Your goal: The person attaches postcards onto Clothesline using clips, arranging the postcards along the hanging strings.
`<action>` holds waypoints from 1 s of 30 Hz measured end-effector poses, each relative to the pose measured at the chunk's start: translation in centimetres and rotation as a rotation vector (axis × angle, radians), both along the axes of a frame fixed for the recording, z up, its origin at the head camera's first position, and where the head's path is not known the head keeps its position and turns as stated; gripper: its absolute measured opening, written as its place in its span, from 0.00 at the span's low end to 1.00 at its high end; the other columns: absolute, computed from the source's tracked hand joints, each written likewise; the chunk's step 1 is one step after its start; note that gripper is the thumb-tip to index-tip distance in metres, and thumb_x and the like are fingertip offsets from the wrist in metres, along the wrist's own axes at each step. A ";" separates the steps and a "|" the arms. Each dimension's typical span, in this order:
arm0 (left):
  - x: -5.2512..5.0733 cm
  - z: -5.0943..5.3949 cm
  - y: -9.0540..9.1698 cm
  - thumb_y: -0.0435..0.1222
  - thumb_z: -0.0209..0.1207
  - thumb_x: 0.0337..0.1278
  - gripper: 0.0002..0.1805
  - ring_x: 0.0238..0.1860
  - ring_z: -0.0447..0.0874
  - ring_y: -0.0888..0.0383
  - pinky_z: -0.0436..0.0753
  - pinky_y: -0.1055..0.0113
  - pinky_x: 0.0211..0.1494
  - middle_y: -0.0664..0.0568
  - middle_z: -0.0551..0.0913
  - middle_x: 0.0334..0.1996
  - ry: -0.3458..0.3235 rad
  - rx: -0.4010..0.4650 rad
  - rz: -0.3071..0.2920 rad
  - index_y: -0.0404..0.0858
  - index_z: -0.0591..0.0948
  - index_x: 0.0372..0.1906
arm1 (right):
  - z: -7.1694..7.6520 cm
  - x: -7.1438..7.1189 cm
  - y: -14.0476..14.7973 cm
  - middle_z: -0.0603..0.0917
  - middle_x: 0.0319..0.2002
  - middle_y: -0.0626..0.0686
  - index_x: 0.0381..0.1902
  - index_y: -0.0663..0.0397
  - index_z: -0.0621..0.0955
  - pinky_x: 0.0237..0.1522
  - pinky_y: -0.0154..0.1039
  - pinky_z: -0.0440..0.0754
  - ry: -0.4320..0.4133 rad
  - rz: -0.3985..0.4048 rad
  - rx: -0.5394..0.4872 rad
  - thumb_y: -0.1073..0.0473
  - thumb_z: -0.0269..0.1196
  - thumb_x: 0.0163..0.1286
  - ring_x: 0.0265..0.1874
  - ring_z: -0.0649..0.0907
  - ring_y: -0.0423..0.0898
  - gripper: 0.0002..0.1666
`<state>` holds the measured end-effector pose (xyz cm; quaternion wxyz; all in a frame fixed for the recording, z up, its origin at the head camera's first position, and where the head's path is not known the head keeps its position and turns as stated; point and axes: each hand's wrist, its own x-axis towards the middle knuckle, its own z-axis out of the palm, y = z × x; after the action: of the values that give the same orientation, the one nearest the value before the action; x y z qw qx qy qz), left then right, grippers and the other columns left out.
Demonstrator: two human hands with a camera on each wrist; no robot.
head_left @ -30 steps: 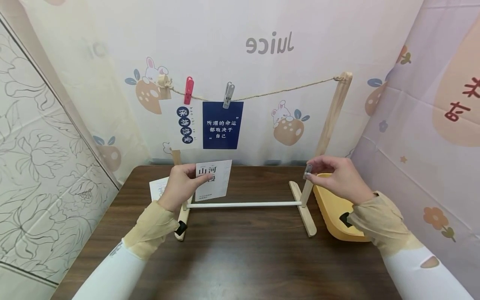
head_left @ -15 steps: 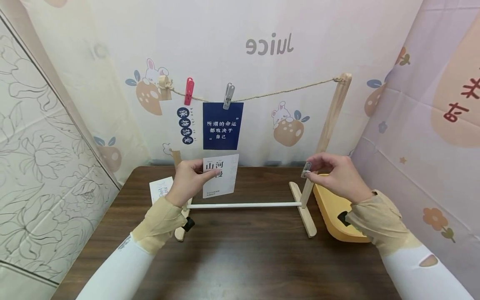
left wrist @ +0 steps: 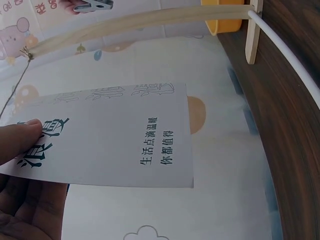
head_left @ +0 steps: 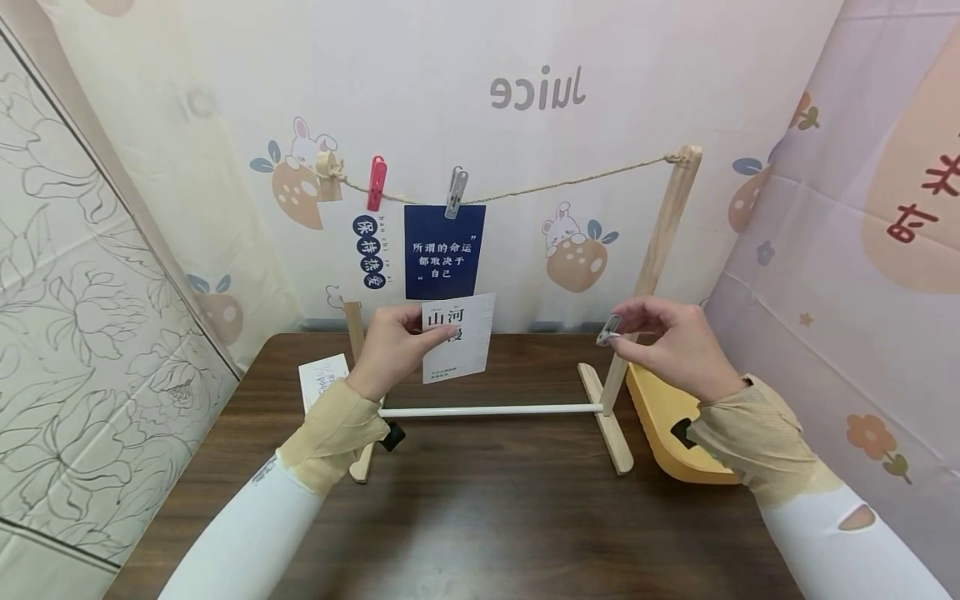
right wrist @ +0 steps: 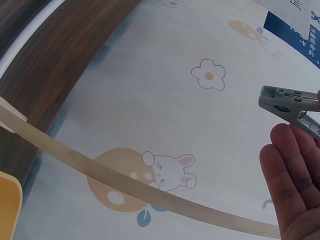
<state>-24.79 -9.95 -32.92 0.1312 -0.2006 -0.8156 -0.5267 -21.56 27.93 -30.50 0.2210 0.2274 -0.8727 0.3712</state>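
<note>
My left hand (head_left: 392, 350) pinches a white card (head_left: 468, 354) with dark printed characters between thumb and fingers. The card is tilted and sits just below the blue card (head_left: 444, 250) on the line. At the right, my right hand (head_left: 675, 337) pinches a grey clothespin (head_left: 609, 330) in front of the right wooden post. The right wrist view shows that clothespin (right wrist: 287, 102) with its nose pointing away from the fingers. A grey clothespin (head_left: 455, 193) fastens the blue card to the twine (head_left: 570, 182). Left of it, a red clothespin (head_left: 377, 183) holds a white card (head_left: 367, 250).
The twine runs between two wooden posts; the right post (head_left: 663, 225) stands on a foot bar. A white rod (head_left: 491, 410) joins the feet low down. A yellow bin (head_left: 667, 425) stands at the right, and another white card (head_left: 322, 377) lies at the left of the table (head_left: 480, 517).
My left hand has carried its white card right and upward, close beneath the blue card. My right hand has risen slightly, and its clothespin has turned from upright to more slanted.
</note>
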 end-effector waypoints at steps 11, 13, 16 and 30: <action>-0.4 1.3 0.9 0.31 0.74 0.65 0.14 0.48 0.96 0.41 0.93 0.49 0.51 0.37 0.93 0.49 0.011 0.042 -0.034 0.29 0.91 0.52 | 1.0 0.2 -0.8 0.93 0.38 0.61 0.46 0.65 0.88 0.39 0.20 0.84 -0.006 -0.002 -0.021 0.74 0.77 0.61 0.33 0.87 0.26 0.15; -0.5 1.5 1.2 0.30 0.74 0.65 0.13 0.47 0.96 0.41 0.93 0.50 0.51 0.36 0.93 0.48 0.018 0.054 -0.036 0.28 0.91 0.51 | 1.1 0.2 -0.9 0.93 0.38 0.62 0.46 0.65 0.88 0.39 0.20 0.84 -0.009 -0.001 -0.030 0.74 0.76 0.62 0.33 0.87 0.26 0.15; -0.7 1.7 1.7 0.29 0.74 0.63 0.13 0.46 0.96 0.41 0.93 0.52 0.49 0.36 0.94 0.46 0.035 0.083 -0.046 0.28 0.91 0.50 | 1.2 0.2 -1.0 0.92 0.38 0.62 0.47 0.65 0.88 0.40 0.20 0.83 -0.002 -0.004 -0.044 0.74 0.76 0.62 0.34 0.87 0.26 0.15; -1.7 3.8 3.4 0.29 0.74 0.63 0.13 0.45 0.97 0.43 0.94 0.56 0.47 0.37 0.94 0.46 0.081 0.139 -0.083 0.29 0.91 0.51 | 1.7 0.5 -1.0 0.90 0.35 0.45 0.47 0.65 0.88 0.43 0.19 0.83 0.048 -0.013 -0.091 0.74 0.76 0.61 0.35 0.87 0.26 0.15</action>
<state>-26.54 -6.55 -29.14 0.1559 -0.2459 -0.7620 -0.5785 -21.04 26.90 -28.83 0.2547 0.2202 -0.8507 0.4036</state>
